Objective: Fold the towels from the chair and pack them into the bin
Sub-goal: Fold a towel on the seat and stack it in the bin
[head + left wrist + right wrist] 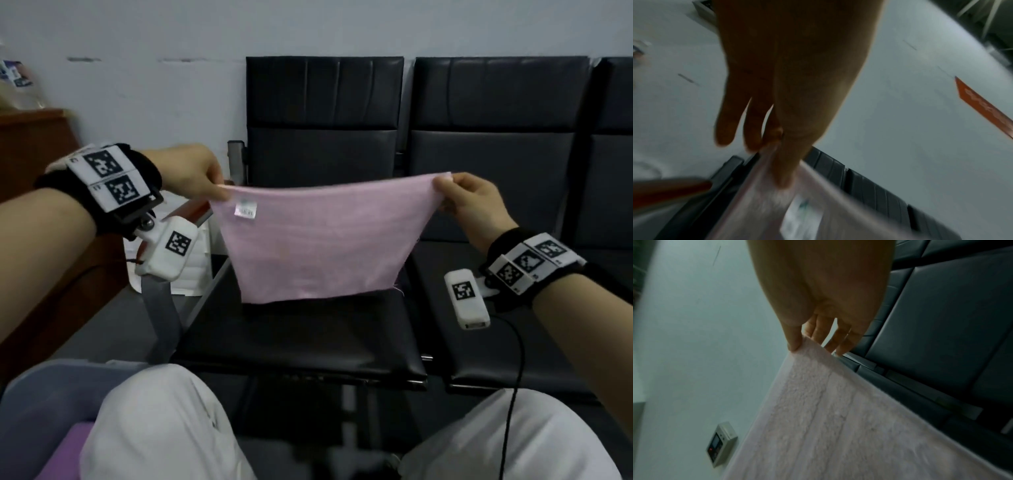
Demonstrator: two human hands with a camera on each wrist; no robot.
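A pink towel (315, 243) hangs spread out in the air over the black chair seat (298, 339), its lower edge just touching the seat. My left hand (217, 190) pinches its top left corner beside a white label (246, 209). My right hand (445, 193) pinches the top right corner. In the left wrist view the left hand (777, 151) holds the blurred towel (764, 203) between thumb and fingers. The right wrist view shows the thumb and fingers of my right hand (803, 342) clamping the towel (830, 418) at its corner. A pale bin (41, 404) stands at the lower left with purple cloth (61, 455) inside.
More black chairs (496, 154) stand in a row against the grey wall. A brown wooden cabinet (37, 178) is on the left. My knees in white trousers (164, 428) fill the bottom of the head view. A cable (517, 370) hangs from my right wrist.
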